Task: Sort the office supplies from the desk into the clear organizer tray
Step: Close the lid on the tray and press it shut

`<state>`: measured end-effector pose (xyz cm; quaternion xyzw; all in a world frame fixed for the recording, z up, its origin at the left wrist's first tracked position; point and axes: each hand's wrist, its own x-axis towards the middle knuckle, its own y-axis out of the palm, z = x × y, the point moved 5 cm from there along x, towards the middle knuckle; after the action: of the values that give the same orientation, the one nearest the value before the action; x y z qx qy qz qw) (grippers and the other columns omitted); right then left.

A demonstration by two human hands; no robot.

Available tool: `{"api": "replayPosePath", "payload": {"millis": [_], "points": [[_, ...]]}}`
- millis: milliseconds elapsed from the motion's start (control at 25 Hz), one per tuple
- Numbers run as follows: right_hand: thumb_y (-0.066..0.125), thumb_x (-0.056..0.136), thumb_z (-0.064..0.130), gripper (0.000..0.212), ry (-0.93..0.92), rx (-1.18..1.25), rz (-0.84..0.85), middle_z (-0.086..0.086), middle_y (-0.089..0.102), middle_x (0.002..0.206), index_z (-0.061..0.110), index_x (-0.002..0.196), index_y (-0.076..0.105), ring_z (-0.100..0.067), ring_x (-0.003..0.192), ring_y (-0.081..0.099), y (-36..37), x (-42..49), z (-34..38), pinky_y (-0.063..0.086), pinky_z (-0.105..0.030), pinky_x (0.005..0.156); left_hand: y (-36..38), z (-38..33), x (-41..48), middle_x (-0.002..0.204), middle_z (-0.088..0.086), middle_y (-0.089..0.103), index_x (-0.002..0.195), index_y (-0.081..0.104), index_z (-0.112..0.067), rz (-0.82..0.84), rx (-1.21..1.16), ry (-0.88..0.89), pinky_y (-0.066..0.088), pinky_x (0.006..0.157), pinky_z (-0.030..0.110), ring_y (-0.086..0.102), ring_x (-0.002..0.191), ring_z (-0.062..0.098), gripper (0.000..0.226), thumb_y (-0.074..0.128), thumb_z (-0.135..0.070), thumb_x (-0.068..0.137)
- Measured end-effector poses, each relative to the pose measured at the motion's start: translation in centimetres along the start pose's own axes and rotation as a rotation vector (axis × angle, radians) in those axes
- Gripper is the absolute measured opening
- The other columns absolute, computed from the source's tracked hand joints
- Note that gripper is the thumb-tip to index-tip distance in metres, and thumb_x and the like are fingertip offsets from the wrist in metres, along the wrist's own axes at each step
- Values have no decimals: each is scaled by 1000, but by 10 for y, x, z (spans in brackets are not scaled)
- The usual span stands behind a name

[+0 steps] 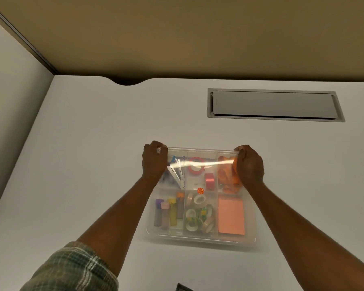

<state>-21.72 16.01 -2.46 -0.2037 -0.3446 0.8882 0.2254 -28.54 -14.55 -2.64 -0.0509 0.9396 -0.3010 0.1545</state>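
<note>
The clear organizer tray (200,238) lies on the white desk under a clear lid that catches a streak of glare. My left hand (155,159) grips the lid's far left corner and my right hand (249,163) grips its far right corner. Inside, several highlighters (168,212) fill the near left compartment. Tape rolls (199,213) sit in the near middle one, and an orange sticky-note pad (231,216) in the near right one. Farther back are white clips (178,171), red tape rolls (209,180) and orange items (225,171).
A grey cable hatch (275,105) is set into the desk at the back right. A tan partition wall (198,38) stands behind the desk, with a cable notch (127,81) in the far edge. A dark object (184,287) peeks in at the bottom edge.
</note>
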Motion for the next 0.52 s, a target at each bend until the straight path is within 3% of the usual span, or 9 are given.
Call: {"api": "replayPosePath", "payload": {"millis": [80,160,280,440,520], "points": [[37,101,28,36,-204,-315,-59,-12,67,123,19,117,68,-36,113,59,4,-6,11,46,-46,93,10,-17,-11,112,9,62,107,68,-20,-43,429,303,42,88,42,57,104,28,26,47,-23,92],[31,101,42,47,-368,-517,14,-10,51,147,26,137,56,-34,136,43,19,-15,18,29,-53,111,30,-27,-22,132,6,58,120,66,-25,8,635,469,32,101,47,48,125,28,36,44,-33,93],[20,99,62,59,-487,-658,134,-1,25,164,40,154,24,-29,152,17,40,-23,20,0,-60,119,53,-27,-25,146,3,49,133,57,-32,73,744,484,13,112,60,35,140,29,45,38,-50,97],[15,94,74,68,-489,-633,123,2,29,163,43,153,23,-26,153,15,43,-21,18,5,-63,119,58,-20,-20,152,1,45,138,52,-37,60,774,520,11,112,66,30,145,31,57,30,-64,93],[16,92,77,71,-479,-628,138,2,27,163,43,153,23,-25,153,13,43,-20,17,6,-63,119,59,-15,-16,160,2,31,146,41,-39,96,772,513,5,113,67,17,150,31,65,26,-70,91]]}}
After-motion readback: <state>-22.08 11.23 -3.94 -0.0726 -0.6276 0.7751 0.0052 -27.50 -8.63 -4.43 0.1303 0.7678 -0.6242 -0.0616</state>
